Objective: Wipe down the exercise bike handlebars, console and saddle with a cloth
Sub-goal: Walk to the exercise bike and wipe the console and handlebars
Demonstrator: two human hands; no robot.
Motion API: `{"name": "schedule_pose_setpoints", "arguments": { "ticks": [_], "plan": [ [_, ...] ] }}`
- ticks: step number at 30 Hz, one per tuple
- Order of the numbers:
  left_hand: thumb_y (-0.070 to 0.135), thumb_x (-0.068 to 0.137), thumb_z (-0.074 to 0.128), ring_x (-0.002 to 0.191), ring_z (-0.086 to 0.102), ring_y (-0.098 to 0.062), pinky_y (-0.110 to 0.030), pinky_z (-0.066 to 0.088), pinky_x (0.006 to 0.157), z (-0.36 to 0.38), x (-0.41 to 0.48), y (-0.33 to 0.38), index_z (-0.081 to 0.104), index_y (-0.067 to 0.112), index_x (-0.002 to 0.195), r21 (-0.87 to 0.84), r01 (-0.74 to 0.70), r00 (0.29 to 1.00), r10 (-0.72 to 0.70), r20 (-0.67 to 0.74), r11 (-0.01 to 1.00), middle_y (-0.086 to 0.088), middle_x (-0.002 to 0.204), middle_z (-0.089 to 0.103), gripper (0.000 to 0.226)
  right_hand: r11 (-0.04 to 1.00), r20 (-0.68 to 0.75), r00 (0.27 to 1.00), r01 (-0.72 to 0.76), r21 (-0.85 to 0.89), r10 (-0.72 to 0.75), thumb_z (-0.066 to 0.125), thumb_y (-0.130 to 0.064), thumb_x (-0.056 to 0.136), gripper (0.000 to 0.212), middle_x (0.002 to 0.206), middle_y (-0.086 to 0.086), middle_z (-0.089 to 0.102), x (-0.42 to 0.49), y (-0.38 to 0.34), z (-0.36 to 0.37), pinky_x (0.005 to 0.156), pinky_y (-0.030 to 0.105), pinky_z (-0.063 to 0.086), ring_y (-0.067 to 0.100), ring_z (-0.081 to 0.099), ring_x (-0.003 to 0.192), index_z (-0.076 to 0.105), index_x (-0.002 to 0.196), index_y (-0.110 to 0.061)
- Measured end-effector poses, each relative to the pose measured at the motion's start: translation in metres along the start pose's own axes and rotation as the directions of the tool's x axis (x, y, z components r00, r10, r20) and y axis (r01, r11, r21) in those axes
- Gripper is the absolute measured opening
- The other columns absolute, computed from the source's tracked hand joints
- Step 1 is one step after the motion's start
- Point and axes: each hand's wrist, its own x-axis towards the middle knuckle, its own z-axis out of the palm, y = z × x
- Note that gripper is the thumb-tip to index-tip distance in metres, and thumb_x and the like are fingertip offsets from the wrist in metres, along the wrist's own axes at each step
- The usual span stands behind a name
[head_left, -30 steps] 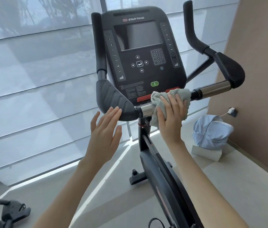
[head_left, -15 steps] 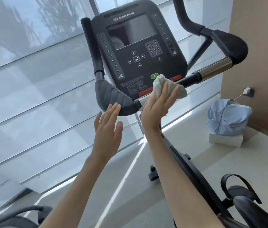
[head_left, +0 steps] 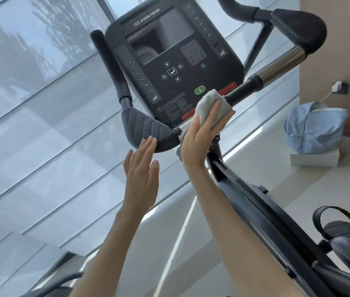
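Observation:
The black exercise bike console point(head_left: 169, 61) fills the upper middle of the view, tilted. Below it runs the handlebar point(head_left: 277, 67), with a chrome section on the right and a ribbed black pad point(head_left: 144, 127) on the left. A pale grey-green cloth point(head_left: 208, 101) is bunched over the bar just under the console's red strip. My right hand point(head_left: 202, 138) holds the cloth against the bar, fingers and thumb wrapped round it. My left hand point(head_left: 141, 174) is held flat and upright, its fingertips at the lower edge of the left pad. No saddle is clearly visible.
The bike frame point(head_left: 255, 209) runs down to a strapped pedal point(head_left: 339, 228) at lower right. A blue fabric bundle point(head_left: 315, 127) sits on a white box point(head_left: 313, 159) by the brown wall, under a plugged wall socket point(head_left: 338, 86). Window blinds cover the left.
My right hand went from lying flat on the cloth to wrapping it round the bar, now bunched tighter. The view has tilted and moved closer. My left hand stays by the left pad.

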Motion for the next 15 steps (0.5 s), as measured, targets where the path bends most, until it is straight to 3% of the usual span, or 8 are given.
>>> {"name": "schedule_pose_setpoints", "arguments": {
  "ticks": [4,7,9,12,15],
  "plan": [
    [0.031,0.096,0.023,0.141,0.021,-0.005,-0.037,0.009,0.118,0.001,0.000,0.001,0.039,0.015,0.143,-0.030,0.005,1.000,-0.005,-0.005,1.000,0.007,0.149,0.034,0.052,0.999,0.042,0.999,-0.034,-0.007,0.034,0.044,-0.015,0.099,0.058,0.153,0.027,-0.011,-0.020,-0.005,0.006,0.116,0.020,0.016,0.027,-0.001,0.145,0.017,0.147,-0.001],
    [0.024,0.097,0.026,0.141,0.021,-0.004,-0.040,0.011,0.117,0.002,0.000,-0.001,0.039,0.013,0.143,-0.043,0.002,1.000,-0.003,-0.013,0.999,0.008,0.148,0.033,0.048,0.999,0.143,0.989,0.038,-0.036,-0.033,0.042,-0.021,0.099,0.060,0.153,0.020,-0.018,-0.047,-0.008,0.007,0.117,0.025,0.017,0.030,-0.001,0.145,0.012,0.148,-0.004],
    [0.026,0.097,0.023,0.141,0.021,-0.002,-0.040,0.011,0.117,0.001,-0.001,-0.003,0.039,0.014,0.143,-0.040,-0.003,1.000,0.003,-0.008,0.999,0.005,0.149,0.034,0.050,0.993,0.216,0.974,0.091,-0.079,-0.072,0.039,-0.025,0.099,0.059,0.152,0.020,-0.018,-0.046,-0.006,0.001,0.117,0.038,0.022,0.034,-0.002,0.145,0.012,0.148,-0.005],
    [0.032,0.095,0.019,0.141,0.020,0.000,-0.038,0.008,0.118,0.000,-0.001,-0.002,0.039,0.015,0.143,-0.033,-0.008,1.000,0.008,-0.003,0.999,0.003,0.150,0.037,0.055,0.900,0.166,0.981,0.159,-0.406,-0.099,0.043,-0.030,0.099,0.053,0.152,0.028,0.007,-0.013,-0.002,-0.009,0.110,0.054,0.028,0.042,0.009,0.142,0.031,0.144,-0.006],
    [0.033,0.096,0.019,0.141,0.020,0.000,-0.036,0.008,0.118,0.001,-0.001,-0.001,0.039,0.014,0.143,-0.038,-0.014,1.000,0.013,-0.013,0.999,0.002,0.150,0.037,0.055,0.720,0.213,0.960,0.278,-0.635,-0.183,0.044,-0.033,0.096,0.041,0.148,0.019,0.035,0.032,-0.003,-0.016,0.112,0.059,0.017,0.041,0.023,0.139,0.056,0.128,-0.011]
  ]
}}
